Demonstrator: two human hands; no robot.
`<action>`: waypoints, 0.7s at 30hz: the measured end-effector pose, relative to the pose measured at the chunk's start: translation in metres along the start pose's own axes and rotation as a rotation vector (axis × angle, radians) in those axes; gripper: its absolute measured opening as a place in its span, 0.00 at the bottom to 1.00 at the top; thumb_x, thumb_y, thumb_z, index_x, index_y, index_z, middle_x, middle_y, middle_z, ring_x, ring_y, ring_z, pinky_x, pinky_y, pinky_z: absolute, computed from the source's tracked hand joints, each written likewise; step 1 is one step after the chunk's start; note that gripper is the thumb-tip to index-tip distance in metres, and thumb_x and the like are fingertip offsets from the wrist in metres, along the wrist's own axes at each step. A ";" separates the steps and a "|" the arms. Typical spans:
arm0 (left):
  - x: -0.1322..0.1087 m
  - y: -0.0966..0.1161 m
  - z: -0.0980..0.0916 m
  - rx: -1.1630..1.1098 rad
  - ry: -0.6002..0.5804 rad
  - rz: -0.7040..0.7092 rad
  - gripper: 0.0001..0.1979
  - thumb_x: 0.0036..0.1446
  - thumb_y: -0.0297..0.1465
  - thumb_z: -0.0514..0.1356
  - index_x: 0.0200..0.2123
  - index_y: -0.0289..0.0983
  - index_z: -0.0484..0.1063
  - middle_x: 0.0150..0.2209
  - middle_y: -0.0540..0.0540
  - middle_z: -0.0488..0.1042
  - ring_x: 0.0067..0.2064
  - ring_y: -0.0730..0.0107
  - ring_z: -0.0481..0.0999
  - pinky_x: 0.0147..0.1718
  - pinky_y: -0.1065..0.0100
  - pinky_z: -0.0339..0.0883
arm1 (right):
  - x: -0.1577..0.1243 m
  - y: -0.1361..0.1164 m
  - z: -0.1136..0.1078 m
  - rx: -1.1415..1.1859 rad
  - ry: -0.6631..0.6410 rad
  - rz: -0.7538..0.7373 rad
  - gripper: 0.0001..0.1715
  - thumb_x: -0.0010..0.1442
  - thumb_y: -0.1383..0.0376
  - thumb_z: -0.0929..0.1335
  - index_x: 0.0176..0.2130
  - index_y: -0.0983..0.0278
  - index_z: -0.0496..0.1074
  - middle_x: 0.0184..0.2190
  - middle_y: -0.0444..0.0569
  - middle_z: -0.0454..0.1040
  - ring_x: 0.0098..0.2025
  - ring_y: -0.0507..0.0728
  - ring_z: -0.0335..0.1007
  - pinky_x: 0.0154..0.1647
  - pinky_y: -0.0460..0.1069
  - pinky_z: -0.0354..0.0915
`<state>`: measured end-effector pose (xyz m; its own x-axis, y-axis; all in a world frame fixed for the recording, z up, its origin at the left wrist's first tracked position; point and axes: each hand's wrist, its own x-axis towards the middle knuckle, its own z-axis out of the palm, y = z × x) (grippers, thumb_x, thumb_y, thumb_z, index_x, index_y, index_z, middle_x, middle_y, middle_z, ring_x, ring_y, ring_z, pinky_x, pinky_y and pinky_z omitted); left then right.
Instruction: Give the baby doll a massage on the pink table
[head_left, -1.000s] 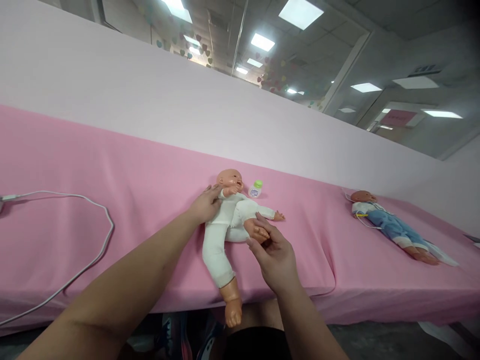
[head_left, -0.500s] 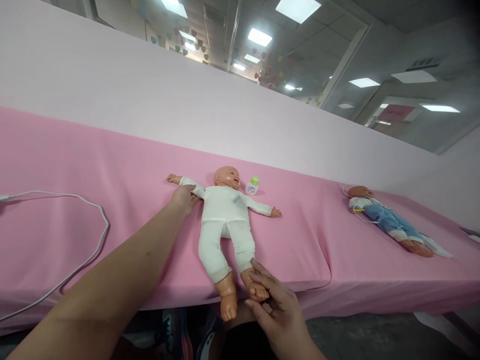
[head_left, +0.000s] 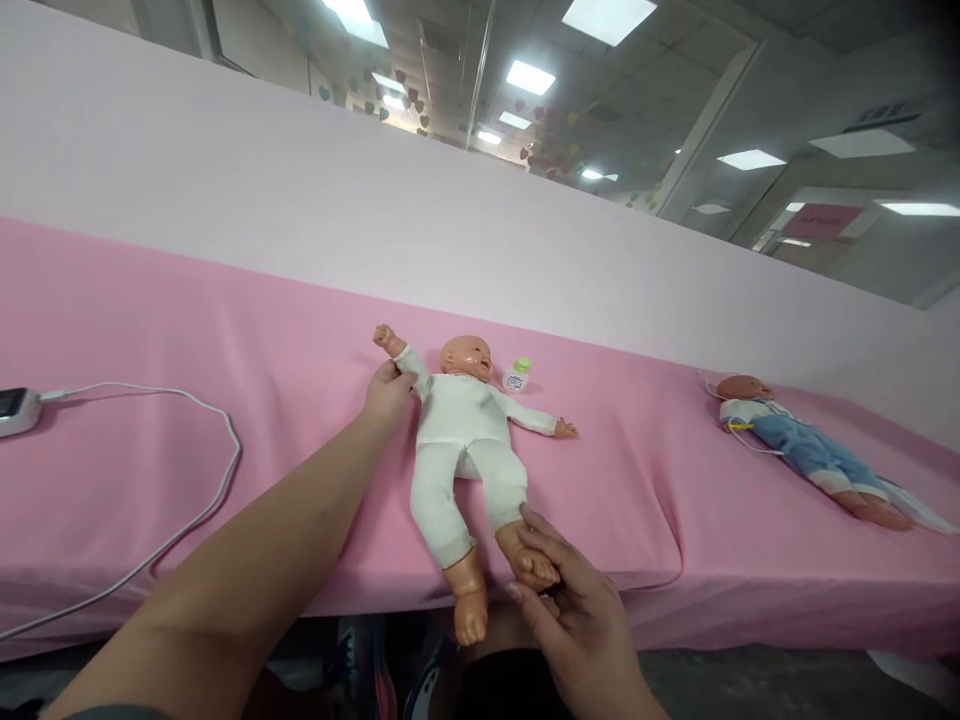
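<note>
A baby doll [head_left: 465, 425] in a white long-sleeved top and white trousers lies on its back on the pink cloth, its feet toward me at the front edge. My left hand [head_left: 391, 393] is closed around the sleeved arm at the doll's left side in the picture, fingertips hidden partly behind the sleeve. My right hand [head_left: 581, 605] grips the doll's bare foot [head_left: 536, 565] on the right, thumb below and fingers above. The other foot [head_left: 470, 610] hangs free over the edge. Beside the doll's head stands a small clear bottle [head_left: 516, 378] with a green cap.
Pink cloth [head_left: 285, 330] covers the long table along a white wall [head_left: 262, 190]. A white cable [head_left: 229, 430] runs from a small white device [head_left: 19, 411] at far left. Another doll [head_left: 802, 445] in blue trousers lies at right. Glass panels rise above the wall.
The doll's arm in my left hand has swung up toward its head. My right hand stays on the foot. The view has shifted left, bringing the white device into sight.
</note>
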<state>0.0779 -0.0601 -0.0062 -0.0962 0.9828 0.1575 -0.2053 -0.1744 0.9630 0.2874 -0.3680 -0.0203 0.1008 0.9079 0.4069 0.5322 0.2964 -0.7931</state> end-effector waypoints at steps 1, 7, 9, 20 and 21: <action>-0.003 -0.001 0.002 0.120 -0.046 0.058 0.13 0.54 0.30 0.62 0.44 0.38 0.76 0.39 0.43 0.80 0.41 0.57 0.81 0.43 0.56 0.75 | 0.006 -0.006 0.000 0.002 0.010 -0.006 0.26 0.63 0.62 0.74 0.61 0.54 0.75 0.65 0.54 0.72 0.65 0.65 0.72 0.64 0.61 0.72; -0.019 -0.003 0.011 0.736 -0.432 0.496 0.29 0.60 0.31 0.58 0.65 0.44 0.71 0.67 0.45 0.69 0.67 0.53 0.68 0.67 0.56 0.61 | 0.055 -0.031 0.010 -0.034 0.038 -0.059 0.25 0.61 0.64 0.73 0.58 0.56 0.76 0.66 0.54 0.71 0.66 0.67 0.70 0.64 0.62 0.71; -0.020 -0.003 0.011 0.860 -0.517 0.528 0.30 0.62 0.30 0.56 0.68 0.44 0.67 0.73 0.45 0.60 0.73 0.52 0.58 0.71 0.54 0.53 | 0.072 -0.031 0.017 -0.043 0.054 -0.057 0.25 0.61 0.64 0.73 0.57 0.56 0.77 0.66 0.53 0.71 0.65 0.67 0.71 0.63 0.62 0.72; -0.022 -0.001 0.011 0.925 -0.560 0.411 0.34 0.63 0.33 0.57 0.72 0.41 0.61 0.76 0.42 0.51 0.76 0.47 0.48 0.72 0.47 0.47 | 0.127 -0.012 0.049 -0.010 0.038 -0.051 0.23 0.63 0.63 0.70 0.58 0.57 0.75 0.67 0.51 0.70 0.66 0.65 0.70 0.67 0.63 0.66; -0.021 -0.001 0.010 0.909 -0.525 0.392 0.34 0.64 0.34 0.57 0.72 0.41 0.61 0.75 0.40 0.53 0.76 0.47 0.50 0.71 0.48 0.49 | 0.124 -0.012 0.048 -0.004 0.050 -0.046 0.23 0.63 0.63 0.70 0.58 0.57 0.75 0.67 0.51 0.70 0.66 0.65 0.69 0.67 0.63 0.66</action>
<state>0.0902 -0.0798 -0.0087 0.4683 0.8109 0.3509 0.5572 -0.5792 0.5950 0.2532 -0.2450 0.0184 0.1182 0.8775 0.4648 0.5406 0.3358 -0.7714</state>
